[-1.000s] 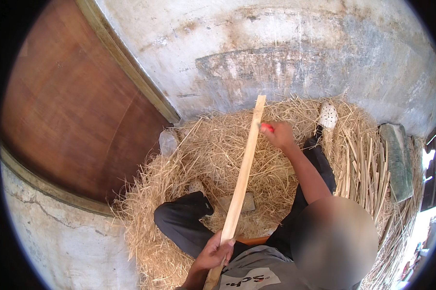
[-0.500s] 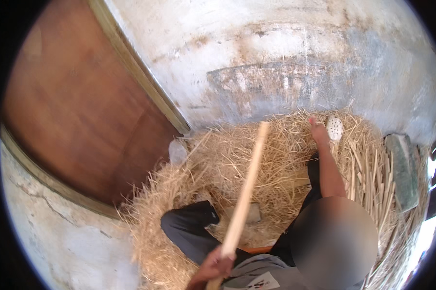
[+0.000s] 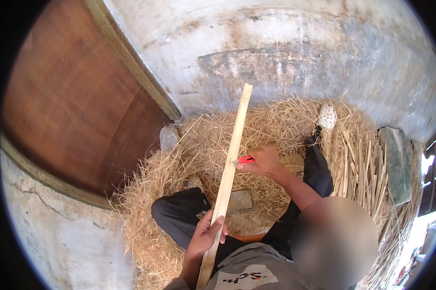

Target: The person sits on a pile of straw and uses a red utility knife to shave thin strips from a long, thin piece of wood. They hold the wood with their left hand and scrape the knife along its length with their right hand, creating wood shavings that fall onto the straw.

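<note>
Strip: long, narrow, pale yellow wooden strip [image 3: 234, 146], runs slantwise from the person's lap up and away; lower end by the shirt, far end raised in view in front of the wall.
Left hand: left hand [image 3: 208, 235] wraps the strip's lower part, fingers curled around it, thumb across the upper face; closed grip, strip held.
Right hand: right hand [image 3: 264, 161] is folded around a small red-handled cutter [image 3: 247, 160], fingers bent close, no visible gap.
Blade: grey tip points left, meets the strip's right edge near mid-length; depth of contact, cannot tell.
Legs: 2, in dark trousers [image 3: 175, 215], spread, knees bent, 1 either side of the strip.
Shoes: white perforated shoe [image 3: 327, 117] upper right, near the wall; 2nd shoe partly hidden by the left leg.
Block: grey rectangular block [image 3: 240, 199], between the legs, just right of the strip.
Floor: thick layer of dry, tan straw-like shavings [image 3: 198, 150].
Right side: pile of thin, pale sticks [image 3: 365, 169]; beside it, greenish-grey stone-like slab [image 3: 397, 166].
Behind: stained whitish plaster wall [image 3: 295, 48]; brown wooden door panel [image 3: 78, 96] at left.
</note>
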Action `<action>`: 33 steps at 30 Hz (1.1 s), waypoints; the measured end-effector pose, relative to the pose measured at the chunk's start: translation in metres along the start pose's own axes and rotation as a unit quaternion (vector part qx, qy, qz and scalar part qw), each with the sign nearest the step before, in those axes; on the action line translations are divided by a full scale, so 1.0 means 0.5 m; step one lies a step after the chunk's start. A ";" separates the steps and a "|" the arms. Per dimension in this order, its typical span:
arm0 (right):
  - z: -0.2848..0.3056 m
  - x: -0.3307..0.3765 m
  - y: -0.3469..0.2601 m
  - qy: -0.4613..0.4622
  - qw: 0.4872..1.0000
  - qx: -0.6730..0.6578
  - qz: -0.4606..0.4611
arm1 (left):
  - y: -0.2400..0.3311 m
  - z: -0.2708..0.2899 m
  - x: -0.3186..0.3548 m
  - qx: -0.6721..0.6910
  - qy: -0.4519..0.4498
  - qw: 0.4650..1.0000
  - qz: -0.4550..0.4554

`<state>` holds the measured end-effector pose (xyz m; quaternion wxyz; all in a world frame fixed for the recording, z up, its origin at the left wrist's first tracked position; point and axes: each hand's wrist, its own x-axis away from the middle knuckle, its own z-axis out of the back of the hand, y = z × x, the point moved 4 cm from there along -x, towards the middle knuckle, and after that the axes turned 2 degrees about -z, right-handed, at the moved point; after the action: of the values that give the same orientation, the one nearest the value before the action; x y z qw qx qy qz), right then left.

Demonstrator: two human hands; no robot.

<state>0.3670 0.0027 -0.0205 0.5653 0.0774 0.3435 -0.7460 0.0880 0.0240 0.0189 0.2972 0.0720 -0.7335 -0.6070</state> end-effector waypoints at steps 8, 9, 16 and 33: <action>-0.035 -0.011 0.025 0.026 0.999 -0.008 -0.037 | 0.004 -0.003 0.004 -0.095 -0.029 0.995 -0.028; -0.041 -0.014 0.036 0.049 0.998 0.010 -0.033 | 0.005 -0.003 0.002 -0.097 -0.031 0.994 -0.028; 0.022 -0.065 0.195 0.057 0.968 -0.008 -0.245 | -0.025 -0.016 0.041 -0.056 -0.067 0.996 0.020; -0.036 -0.007 0.065 0.040 0.995 0.048 -0.072 | 0.004 -0.019 0.015 -0.079 -0.032 0.996 -0.004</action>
<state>0.3927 0.0120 -0.0459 0.4914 0.1090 0.3339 -0.7970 0.0871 0.0130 0.0243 0.2759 0.0324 -0.6922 -0.6661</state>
